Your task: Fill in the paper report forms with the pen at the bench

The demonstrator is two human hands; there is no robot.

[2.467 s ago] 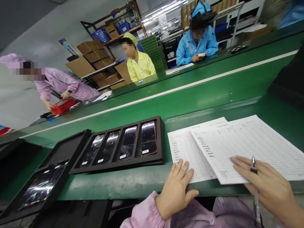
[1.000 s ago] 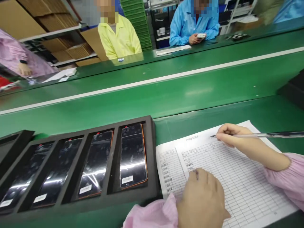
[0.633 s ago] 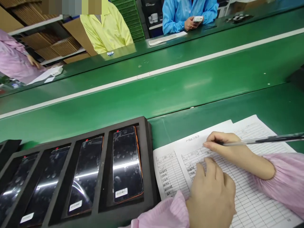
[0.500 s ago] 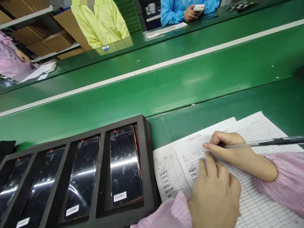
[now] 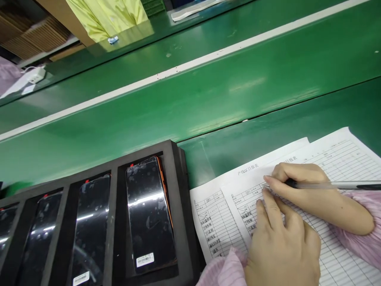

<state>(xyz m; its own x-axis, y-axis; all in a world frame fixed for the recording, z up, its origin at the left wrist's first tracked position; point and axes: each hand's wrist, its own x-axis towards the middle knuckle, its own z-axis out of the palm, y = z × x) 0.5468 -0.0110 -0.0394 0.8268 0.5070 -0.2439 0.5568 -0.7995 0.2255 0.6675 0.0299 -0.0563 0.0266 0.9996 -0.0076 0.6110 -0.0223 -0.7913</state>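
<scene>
My right hand (image 5: 306, 188) pinches a clear pen (image 5: 330, 185), its tip touching the top sheet of printed forms (image 5: 342, 159) near the header. My left hand (image 5: 279, 246) lies flat on the same sheet just below the pen tip, fingers stretched out, holding the paper down. A second form (image 5: 214, 222) sticks out from under the top one on the left. Both wrists wear pink sleeves.
A black foam tray (image 5: 175, 190) with several dark phones (image 5: 147, 214) in slots lies left of the papers. Beyond runs a green conveyor belt (image 5: 208, 91) with a white stripe. A person in a yellow coat (image 5: 107, 16) sits across it.
The view has tilted down and closer. My right hand has carried the pen to the form's top rows; my left hand has slid up the sheet toward the pen tip.
</scene>
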